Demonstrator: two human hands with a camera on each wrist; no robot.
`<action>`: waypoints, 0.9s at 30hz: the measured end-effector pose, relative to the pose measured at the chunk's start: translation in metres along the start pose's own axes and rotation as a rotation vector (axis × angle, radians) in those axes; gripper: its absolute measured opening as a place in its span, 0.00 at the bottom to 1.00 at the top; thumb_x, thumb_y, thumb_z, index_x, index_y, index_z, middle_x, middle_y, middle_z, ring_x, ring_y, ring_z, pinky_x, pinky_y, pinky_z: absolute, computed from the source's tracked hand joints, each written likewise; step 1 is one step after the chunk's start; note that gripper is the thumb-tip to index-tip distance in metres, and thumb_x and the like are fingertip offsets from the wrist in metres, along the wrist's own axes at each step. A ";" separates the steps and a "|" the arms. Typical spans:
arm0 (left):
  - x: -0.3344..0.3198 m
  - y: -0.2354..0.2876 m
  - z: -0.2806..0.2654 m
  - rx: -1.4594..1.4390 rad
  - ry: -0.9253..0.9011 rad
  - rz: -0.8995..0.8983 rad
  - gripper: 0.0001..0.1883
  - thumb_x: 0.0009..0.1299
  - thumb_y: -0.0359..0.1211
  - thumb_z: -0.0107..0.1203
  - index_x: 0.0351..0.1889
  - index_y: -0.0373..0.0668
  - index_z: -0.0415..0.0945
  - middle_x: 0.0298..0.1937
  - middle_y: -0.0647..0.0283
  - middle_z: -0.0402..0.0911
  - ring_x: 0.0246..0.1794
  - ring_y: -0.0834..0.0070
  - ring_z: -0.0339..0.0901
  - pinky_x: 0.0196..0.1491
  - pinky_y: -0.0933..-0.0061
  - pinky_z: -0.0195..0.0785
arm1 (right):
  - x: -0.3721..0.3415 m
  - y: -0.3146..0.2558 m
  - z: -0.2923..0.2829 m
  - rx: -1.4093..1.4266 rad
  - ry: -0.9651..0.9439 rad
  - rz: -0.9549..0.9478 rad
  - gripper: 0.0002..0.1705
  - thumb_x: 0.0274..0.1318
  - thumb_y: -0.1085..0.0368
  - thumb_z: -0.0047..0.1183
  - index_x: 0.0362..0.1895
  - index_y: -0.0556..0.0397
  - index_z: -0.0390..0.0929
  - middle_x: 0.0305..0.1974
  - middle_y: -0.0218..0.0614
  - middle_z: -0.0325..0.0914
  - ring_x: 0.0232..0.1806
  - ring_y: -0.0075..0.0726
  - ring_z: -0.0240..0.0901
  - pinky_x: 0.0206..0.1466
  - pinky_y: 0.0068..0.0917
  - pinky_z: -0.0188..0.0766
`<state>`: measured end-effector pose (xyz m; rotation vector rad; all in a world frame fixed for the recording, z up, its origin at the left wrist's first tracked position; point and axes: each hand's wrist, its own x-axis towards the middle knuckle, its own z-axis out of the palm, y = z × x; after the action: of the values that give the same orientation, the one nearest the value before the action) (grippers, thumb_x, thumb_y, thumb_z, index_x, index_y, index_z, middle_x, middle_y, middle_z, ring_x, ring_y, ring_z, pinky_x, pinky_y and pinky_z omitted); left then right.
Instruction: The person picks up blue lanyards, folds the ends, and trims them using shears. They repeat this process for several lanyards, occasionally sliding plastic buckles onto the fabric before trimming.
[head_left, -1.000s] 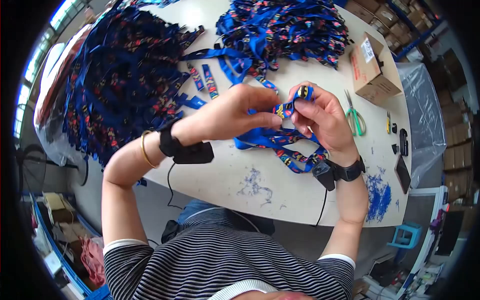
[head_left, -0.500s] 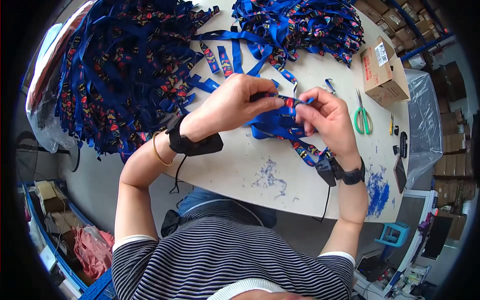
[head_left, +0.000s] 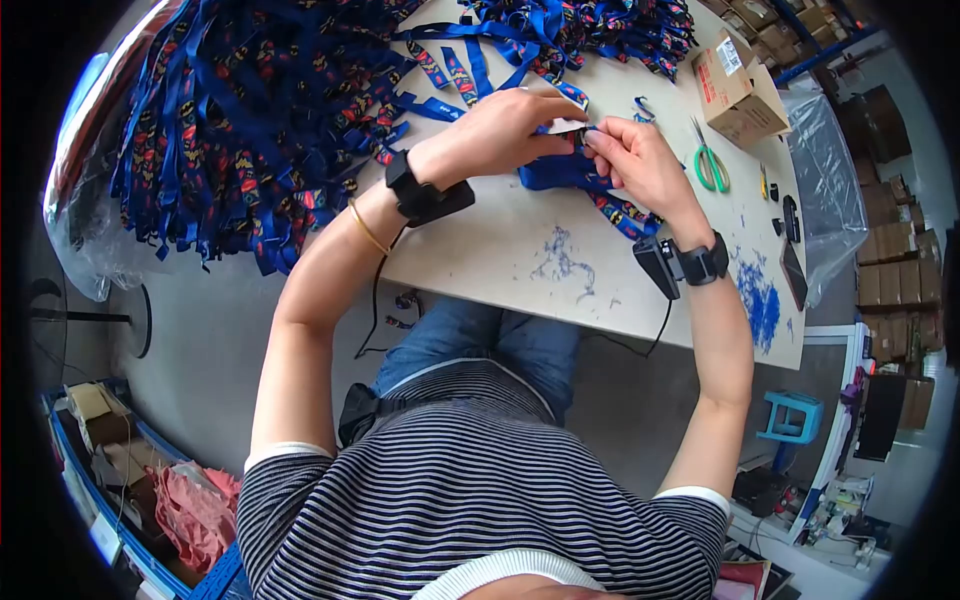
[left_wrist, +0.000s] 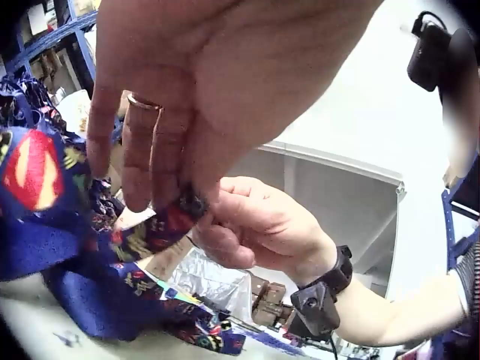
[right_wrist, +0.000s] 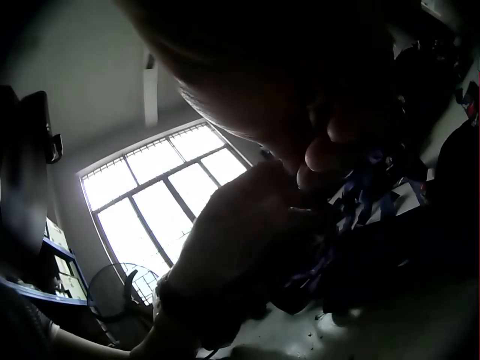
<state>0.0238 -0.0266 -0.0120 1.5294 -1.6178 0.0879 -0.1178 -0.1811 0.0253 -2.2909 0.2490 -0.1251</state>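
Note:
Above the table, my left hand [head_left: 500,130] pinches a blue printed strap [left_wrist: 157,234] between thumb and fingers; a ring shows on one finger. Close against it, my right hand [head_left: 645,170] pinches the strap's end, where a small dark piece [left_wrist: 193,202] shows. The fingertips of both hands nearly meet. Loops of blue strap [head_left: 550,175] lie on the table beneath them. The right wrist view is too dark to show what the fingers hold.
A large heap of printed straps [head_left: 230,120] hangs over the table's left side, another [head_left: 640,30] lies at the back. Green-handled scissors [head_left: 711,170], a cardboard box [head_left: 738,90], a cutter [head_left: 764,182] and blue thread scraps [head_left: 757,300] are on the right.
The head view has shifted, so the table sits higher in it. The hands have come closer together, and the strap section between them has turned and looks shorter.

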 end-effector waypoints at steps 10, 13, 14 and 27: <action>-0.005 -0.002 -0.029 -0.229 -0.007 -0.409 0.08 0.69 0.31 0.53 0.37 0.36 0.79 0.26 0.63 0.81 0.22 0.79 0.76 0.27 0.79 0.69 | -0.070 -0.023 -0.036 -0.353 0.318 0.036 0.42 0.46 0.49 0.65 0.61 0.55 0.64 0.40 0.40 0.77 0.34 0.29 0.74 0.38 0.25 0.71; -0.006 0.002 -0.044 -0.349 -0.203 -0.623 0.06 0.68 0.30 0.53 0.34 0.38 0.79 0.21 0.69 0.78 0.17 0.85 0.69 0.18 0.81 0.61 | -0.143 -0.057 -0.041 -0.027 0.165 0.148 0.31 0.47 0.58 0.65 0.55 0.54 0.71 0.39 0.32 0.77 0.31 0.20 0.70 0.36 0.19 0.68; -0.009 -0.004 -0.044 -0.364 -0.246 -0.575 0.06 0.69 0.31 0.53 0.33 0.39 0.79 0.19 0.71 0.74 0.14 0.86 0.66 0.15 0.82 0.57 | -0.166 -0.074 -0.040 -0.089 0.026 0.201 0.28 0.47 0.60 0.64 0.54 0.53 0.73 0.38 0.30 0.77 0.31 0.20 0.71 0.35 0.19 0.68; -0.015 -0.025 -0.043 -0.437 -0.538 -0.609 0.10 0.69 0.37 0.54 0.37 0.42 0.81 0.27 0.70 0.80 0.24 0.85 0.72 0.26 0.83 0.65 | -0.162 0.090 0.183 0.003 -0.520 0.139 0.15 0.58 0.62 0.48 0.46 0.59 0.74 0.37 0.49 0.79 0.43 0.50 0.76 0.46 0.38 0.71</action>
<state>0.0653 0.0042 -0.0079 1.6941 -1.3486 -1.0159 -0.2574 -0.0716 -0.1651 -2.2062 0.1337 0.5338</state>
